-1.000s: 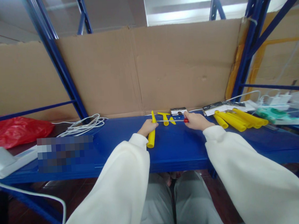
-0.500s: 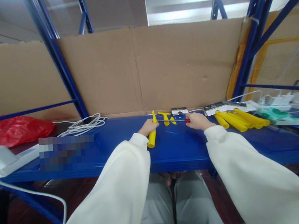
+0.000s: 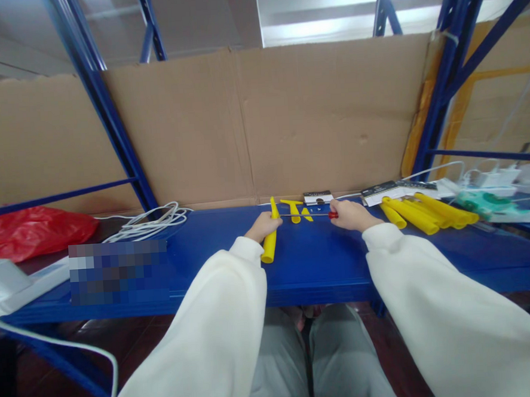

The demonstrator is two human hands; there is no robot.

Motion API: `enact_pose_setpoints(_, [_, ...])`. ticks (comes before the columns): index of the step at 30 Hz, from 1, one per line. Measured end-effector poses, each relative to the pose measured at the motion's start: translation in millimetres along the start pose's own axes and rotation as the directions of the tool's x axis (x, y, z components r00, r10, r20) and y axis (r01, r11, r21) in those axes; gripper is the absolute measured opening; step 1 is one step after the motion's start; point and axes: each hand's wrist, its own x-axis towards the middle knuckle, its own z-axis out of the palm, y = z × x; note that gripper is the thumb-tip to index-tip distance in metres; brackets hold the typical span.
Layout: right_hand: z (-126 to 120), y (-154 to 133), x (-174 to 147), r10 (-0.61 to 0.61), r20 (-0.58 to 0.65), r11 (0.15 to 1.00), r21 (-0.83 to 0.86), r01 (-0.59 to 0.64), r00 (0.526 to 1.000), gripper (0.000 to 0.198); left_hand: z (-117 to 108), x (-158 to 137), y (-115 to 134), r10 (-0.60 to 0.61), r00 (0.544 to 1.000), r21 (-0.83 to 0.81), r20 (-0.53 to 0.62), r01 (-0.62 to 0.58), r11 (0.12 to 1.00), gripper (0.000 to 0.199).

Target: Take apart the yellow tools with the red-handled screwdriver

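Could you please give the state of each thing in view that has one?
Left fingers: closed around yellow handle
Right fingers: closed on screwdriver
Yellow handle: held, tilted
Screwdriver: held, roughly level
White cable: loosely coiled
Red plastic bag: crumpled
Other yellow handles: lying together

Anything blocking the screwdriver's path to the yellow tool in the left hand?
Nothing visible. The red-handled screwdriver in the right hand reaches across to the left hand gripping the yellow tool; two loose yellow pieces show behind it.
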Motion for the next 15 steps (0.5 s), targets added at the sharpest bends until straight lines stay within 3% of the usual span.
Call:
enact_pose_setpoints(7, [5.9, 6.7, 5.9, -0.1, -0.008, 0.994, 0.032, 0.1, 0.995, 0.023, -0.4, -1.2, 0.2, 0.002, 1.0, 0.037, 0.011, -0.002, 0.999, 0.007])
enact_pose_setpoints(15, [4.2, 6.2, 3.7, -0.02, 0.059, 1.0, -0.006, 0.02, 0.998, 0.029, -1.4, -8.1, 5.2, -0.001, 0.999, 0.014, 0.051, 0.0, 1.0, 0.013])
